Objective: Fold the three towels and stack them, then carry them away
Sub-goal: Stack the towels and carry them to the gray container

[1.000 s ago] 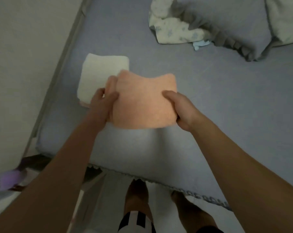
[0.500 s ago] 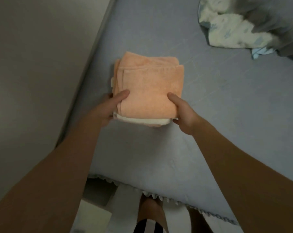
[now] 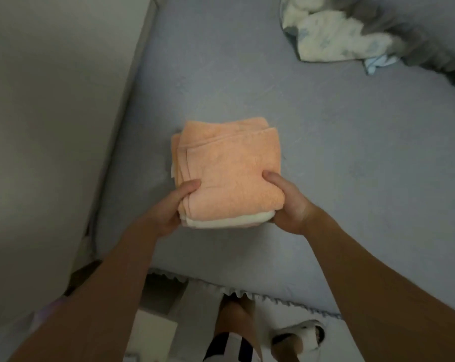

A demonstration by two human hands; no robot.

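On the bed, both hands' fingers clamp the towel stack's near edge, long axis pointing away.

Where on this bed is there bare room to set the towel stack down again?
Bare sheet lies right of the towel stack, and beyond it toward the far edge. The near strip by the frilled edge is crossed by both forearms. The far right corner is crowded by the rumpled bedding.
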